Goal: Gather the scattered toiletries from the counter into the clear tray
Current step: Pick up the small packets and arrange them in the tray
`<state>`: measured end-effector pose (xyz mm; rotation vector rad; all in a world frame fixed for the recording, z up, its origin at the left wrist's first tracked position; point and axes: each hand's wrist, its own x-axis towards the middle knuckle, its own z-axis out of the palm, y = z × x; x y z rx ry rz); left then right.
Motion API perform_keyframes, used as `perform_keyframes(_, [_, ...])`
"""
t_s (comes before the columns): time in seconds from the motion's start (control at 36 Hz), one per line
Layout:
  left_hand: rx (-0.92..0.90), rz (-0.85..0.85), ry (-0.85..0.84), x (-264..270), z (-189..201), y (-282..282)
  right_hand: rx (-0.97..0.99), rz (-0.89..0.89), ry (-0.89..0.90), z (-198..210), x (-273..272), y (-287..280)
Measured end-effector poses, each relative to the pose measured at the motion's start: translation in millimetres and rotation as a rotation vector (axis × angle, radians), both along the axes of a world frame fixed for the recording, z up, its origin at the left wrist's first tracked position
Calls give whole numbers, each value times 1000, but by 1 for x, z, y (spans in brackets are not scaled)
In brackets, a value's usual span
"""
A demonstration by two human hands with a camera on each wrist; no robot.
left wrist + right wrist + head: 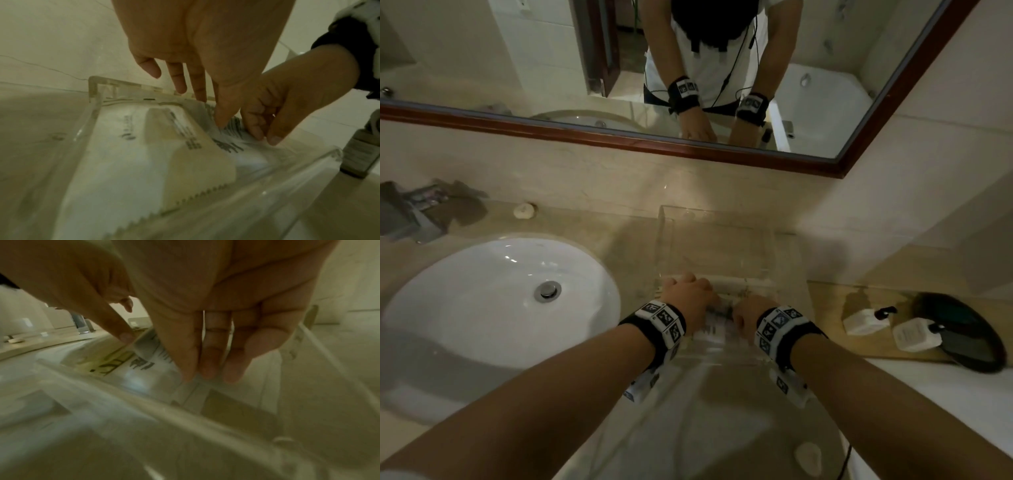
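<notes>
The clear tray (pixel 666 219) stands on the counter right of the sink, and both hands reach into its near end. White serrated sachets (pixel 131 162) and a cream one (pixel 197 165) lie flat inside. On top lies a clear-wrapped packet with dark print (pixel 717 325) (pixel 232 144) (pixel 148 369). My left hand (pixel 690 291) (pixel 209 105) touches the packet's far edge with straight, spread fingers. My right hand (pixel 750 311) (pixel 195 374) pinches the packet's near edge between thumb and fingertips. The tray's floor under the hands is hidden.
A white sink (pixel 493 294) with a tap (pixel 410 212) lies to the left, a small soap piece (pixel 525 210) behind it. Two white pump bottles (pixel 866 320) (pixel 917 337) lie on a wooden board at right beside a black object (pixel 962 332). A pale lump (pixel 808 457) sits near the front edge.
</notes>
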<state>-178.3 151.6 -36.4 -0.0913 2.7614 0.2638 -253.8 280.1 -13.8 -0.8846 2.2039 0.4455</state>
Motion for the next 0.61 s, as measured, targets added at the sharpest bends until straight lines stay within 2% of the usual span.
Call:
perform_keyframes(0.17, [-57,25,-10,2,-5,2,-41,-15,-9,2,-8,1])
perform_keyframes(0.36, [-38,73,18,3,-3,6,-108,-64,-18,11,-15,15])
perform_keyframes(0.61, [28,64,67,-2,7,32,-270,-224,8,34,-31,39])
